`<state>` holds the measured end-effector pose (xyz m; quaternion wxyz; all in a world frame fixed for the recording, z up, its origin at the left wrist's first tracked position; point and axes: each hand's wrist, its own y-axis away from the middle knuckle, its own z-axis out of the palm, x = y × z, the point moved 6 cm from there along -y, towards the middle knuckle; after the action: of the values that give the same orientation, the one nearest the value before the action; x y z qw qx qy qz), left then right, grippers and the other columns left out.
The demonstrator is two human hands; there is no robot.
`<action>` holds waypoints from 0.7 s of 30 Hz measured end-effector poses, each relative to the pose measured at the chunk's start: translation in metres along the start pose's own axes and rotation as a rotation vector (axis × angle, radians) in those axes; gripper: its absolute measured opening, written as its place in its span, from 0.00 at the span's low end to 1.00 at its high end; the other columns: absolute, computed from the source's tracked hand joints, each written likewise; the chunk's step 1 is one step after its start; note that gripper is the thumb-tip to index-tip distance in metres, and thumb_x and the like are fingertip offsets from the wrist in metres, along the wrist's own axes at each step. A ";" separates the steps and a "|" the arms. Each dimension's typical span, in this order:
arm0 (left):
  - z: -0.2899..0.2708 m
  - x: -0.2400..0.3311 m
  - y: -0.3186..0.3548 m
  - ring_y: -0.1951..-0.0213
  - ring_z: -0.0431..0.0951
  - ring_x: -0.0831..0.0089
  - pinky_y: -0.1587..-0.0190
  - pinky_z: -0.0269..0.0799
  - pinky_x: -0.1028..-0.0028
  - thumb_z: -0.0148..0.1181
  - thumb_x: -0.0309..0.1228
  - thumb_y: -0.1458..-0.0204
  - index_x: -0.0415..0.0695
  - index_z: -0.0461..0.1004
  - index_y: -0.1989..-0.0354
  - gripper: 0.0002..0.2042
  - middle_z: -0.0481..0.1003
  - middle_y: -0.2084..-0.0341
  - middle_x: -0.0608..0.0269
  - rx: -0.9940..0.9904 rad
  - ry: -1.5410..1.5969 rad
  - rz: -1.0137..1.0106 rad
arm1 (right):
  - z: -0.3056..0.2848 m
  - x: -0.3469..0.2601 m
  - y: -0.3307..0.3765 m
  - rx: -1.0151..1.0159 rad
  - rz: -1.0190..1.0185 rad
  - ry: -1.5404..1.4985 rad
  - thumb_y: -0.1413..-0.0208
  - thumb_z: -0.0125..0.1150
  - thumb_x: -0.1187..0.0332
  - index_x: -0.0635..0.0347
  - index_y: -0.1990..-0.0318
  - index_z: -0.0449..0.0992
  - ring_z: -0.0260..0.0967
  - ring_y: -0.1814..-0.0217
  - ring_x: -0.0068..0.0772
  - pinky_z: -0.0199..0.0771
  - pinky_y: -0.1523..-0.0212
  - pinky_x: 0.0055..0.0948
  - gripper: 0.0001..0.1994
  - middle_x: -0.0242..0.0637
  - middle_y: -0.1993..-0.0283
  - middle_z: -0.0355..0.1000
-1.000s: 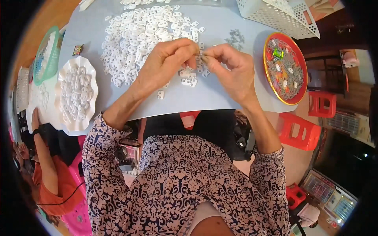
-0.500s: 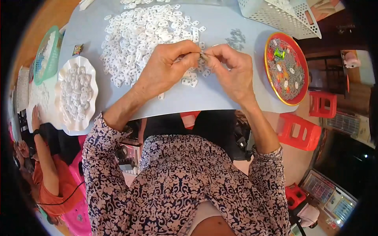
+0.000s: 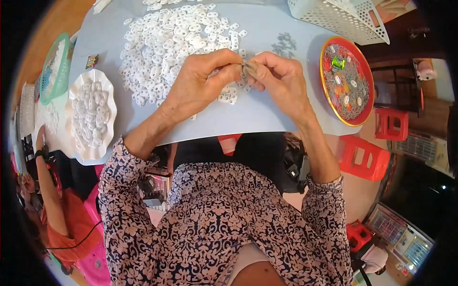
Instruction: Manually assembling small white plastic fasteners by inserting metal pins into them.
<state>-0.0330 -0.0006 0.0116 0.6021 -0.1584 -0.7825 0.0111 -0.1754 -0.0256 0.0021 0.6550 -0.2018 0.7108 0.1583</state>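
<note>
My left hand [image 3: 202, 78] and my right hand [image 3: 284, 83] meet fingertip to fingertip above the near part of the table. Both are closed in a pinch. What sits between them is small, greyish and mostly covered by the fingers, so I cannot make out its kind. Behind and left of my hands spreads a big heap of small white oval plastic pieces [image 3: 164, 52] with two holes each. A few more white pieces [image 3: 228, 95] lie just below my fingertips. Beyond my right hand is a little pile of thin grey screw-like pieces [image 3: 285, 45].
A red gold-rimmed tray [image 3: 325, 86] at right holds many grey pieces. At left stand a white scalloped dish [image 3: 110, 126] of white pieces and a green basket [image 3: 64, 76]. A perforated bin [image 3: 334, 26] is far right. Red stools [image 3: 365, 159] stand right; a co-worker's arm [image 3: 50, 190] is left.
The fingers of my right hand have shifted around the pinched spot, with the lower fingers now showing beneath the thumb. My left hand stays nearly still. The co-worker's arm at left has moved slightly.
</note>
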 end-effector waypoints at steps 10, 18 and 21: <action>0.003 -0.008 -0.001 0.75 0.69 0.81 0.72 0.64 0.79 0.50 0.28 0.45 0.38 0.74 0.66 0.07 0.74 0.79 0.66 -0.034 0.018 -0.086 | -0.001 0.003 -0.001 0.154 -0.032 -0.063 0.45 0.58 0.71 0.66 0.68 0.76 0.63 0.76 0.13 0.62 0.75 0.15 0.06 0.28 0.77 0.71; 0.001 -0.013 0.003 0.75 0.68 0.81 0.72 0.64 0.80 0.48 0.26 0.44 0.37 0.73 0.66 0.07 0.72 0.80 0.67 -0.005 0.027 -0.097 | 0.000 -0.012 -0.005 0.048 -0.046 0.108 0.47 0.58 0.78 0.67 0.67 0.76 0.65 0.74 0.11 0.65 0.74 0.15 0.02 0.27 0.74 0.72; 0.000 -0.008 0.002 0.75 0.68 0.81 0.71 0.64 0.80 0.48 0.26 0.44 0.37 0.72 0.66 0.07 0.71 0.81 0.67 0.012 -0.001 -0.086 | 0.001 -0.013 -0.003 0.073 -0.054 0.096 0.48 0.59 0.78 0.67 0.66 0.76 0.64 0.75 0.11 0.65 0.74 0.15 0.03 0.27 0.75 0.72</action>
<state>-0.0310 -0.0003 0.0036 0.6026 -0.1212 -0.7887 -0.0099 -0.1725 -0.0273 0.0151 0.6310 -0.2043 0.7411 0.1046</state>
